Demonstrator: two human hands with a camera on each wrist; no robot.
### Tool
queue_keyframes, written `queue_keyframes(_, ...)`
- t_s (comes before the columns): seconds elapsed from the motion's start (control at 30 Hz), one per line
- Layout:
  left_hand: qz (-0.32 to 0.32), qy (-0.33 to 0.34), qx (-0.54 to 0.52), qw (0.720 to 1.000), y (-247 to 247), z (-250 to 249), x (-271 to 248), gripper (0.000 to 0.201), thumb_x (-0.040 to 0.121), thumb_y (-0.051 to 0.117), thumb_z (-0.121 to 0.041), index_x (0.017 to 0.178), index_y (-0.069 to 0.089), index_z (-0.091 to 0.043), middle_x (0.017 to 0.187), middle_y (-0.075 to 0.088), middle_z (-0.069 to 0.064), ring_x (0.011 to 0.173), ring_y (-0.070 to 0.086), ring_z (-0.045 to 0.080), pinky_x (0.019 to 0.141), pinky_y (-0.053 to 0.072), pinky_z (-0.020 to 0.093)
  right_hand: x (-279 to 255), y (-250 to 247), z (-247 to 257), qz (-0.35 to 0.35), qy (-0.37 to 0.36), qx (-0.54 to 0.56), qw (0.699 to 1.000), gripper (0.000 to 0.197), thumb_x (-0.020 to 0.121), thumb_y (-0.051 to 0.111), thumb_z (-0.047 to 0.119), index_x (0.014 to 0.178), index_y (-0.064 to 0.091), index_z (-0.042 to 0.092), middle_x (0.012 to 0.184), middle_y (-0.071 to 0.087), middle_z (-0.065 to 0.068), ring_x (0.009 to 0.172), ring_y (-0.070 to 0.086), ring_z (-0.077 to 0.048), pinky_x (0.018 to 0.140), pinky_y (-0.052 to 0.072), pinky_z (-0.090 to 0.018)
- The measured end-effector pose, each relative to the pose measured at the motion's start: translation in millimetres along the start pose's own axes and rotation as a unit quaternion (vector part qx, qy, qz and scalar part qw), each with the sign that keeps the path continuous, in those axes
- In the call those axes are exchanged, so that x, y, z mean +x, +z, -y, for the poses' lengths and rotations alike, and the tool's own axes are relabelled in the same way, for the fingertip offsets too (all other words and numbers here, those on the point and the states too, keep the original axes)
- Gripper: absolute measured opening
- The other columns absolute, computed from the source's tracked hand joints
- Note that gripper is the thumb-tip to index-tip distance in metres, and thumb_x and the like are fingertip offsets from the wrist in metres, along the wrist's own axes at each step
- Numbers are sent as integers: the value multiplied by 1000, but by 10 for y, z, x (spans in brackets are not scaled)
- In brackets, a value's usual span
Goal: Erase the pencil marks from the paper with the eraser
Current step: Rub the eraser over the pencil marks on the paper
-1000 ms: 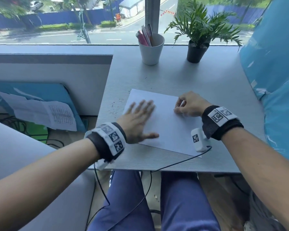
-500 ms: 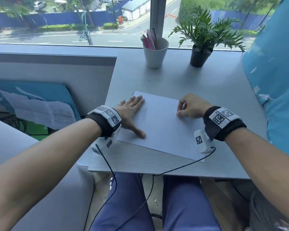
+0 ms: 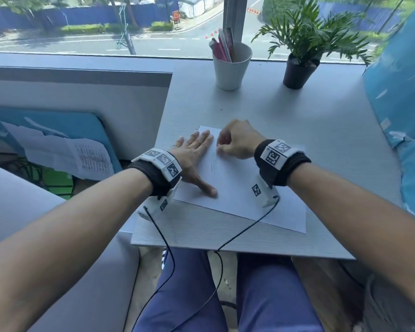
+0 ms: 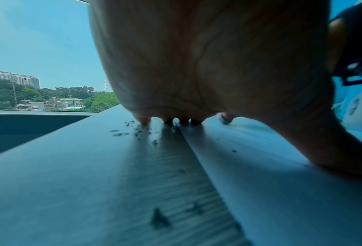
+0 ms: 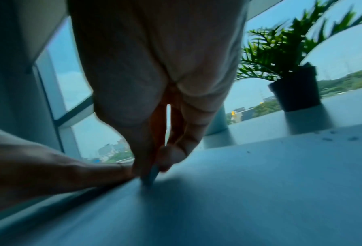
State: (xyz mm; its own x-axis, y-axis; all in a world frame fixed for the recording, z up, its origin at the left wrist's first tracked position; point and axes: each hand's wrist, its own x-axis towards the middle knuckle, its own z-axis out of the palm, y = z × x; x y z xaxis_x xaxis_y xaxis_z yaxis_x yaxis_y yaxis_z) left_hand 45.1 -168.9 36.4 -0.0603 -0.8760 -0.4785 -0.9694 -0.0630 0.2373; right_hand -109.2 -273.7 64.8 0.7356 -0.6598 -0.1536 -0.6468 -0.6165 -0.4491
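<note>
The right hand's (image 3: 237, 140) fingers (image 5: 176, 146) pinched one eraser (image 5: 151, 176), its tip touching the single paper (image 3: 237, 188) beside the faint pencil marks (image 3: 213, 162). The left hand (image 3: 193, 154) lay flat, fingers straight, pressing the paper's left edge on the desk (image 3: 321, 130). Behind stood one cup (image 3: 230, 68) and one potted plant (image 3: 302, 56).

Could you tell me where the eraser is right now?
The eraser is pinched in the right hand, its tip on the paper beside the left hand.
</note>
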Motion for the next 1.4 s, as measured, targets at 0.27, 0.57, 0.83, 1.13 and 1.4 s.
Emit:
queue_keyframes(0.27, 2, -1, 4, 1000, -4, -12, 7, 159, 45, 69, -91, 155, -25, -23, 161, -32, -8, 146, -32, 13, 121, -16, 44, 149, -128, -74, -7, 16, 25, 1000, 12, 80, 75, 20, 89, 79, 13, 82, 73, 0, 73, 66, -10, 66, 48, -18)
queue_keyframes(0.57, 4, -6, 16, 1000, -12, -18, 9, 160, 43, 66, -93, 155, -23, -23, 161, -31, -7, 147, -30, 14, 122, -14, 46, 143, -127, -133, -4, -41, 29, 999, 10, 78, 76, 19, 88, 78, 15, 77, 73, 2, 68, 64, -8, 68, 54, -22)
queue_keyframes(0.83, 8, -4, 25, 1000, -27, -41, 1, 160, 41, 64, -94, 155, -24, -22, 160, -32, -7, 146, -31, 15, 122, -13, 47, 215, -151, -75, 32, -47, 20, 998, 9, 77, 78, 19, 86, 78, 15, 66, 69, 6, 43, 56, 7, 56, 49, -17)
queue_keyframes(1.13, 6, -9, 20, 1000, -14, -34, 4, 160, 43, 67, -93, 155, -24, -23, 160, -32, -8, 146, -31, 15, 121, -14, 46, -79, -247, -109, 137, -59, -32, 988, 6, 75, 80, 22, 80, 77, 19, 64, 71, 5, 52, 63, -4, 54, 50, -17)
queue_keyframes(1.4, 3, -7, 16, 1000, -9, -34, -6, 159, 45, 68, -92, 155, -24, -23, 160, -32, -8, 147, -31, 15, 121, -15, 45, -60, -155, -183, 56, -37, 34, 997, 7, 78, 77, 18, 84, 78, 14, 73, 74, -2, 47, 58, 4, 55, 50, -16)
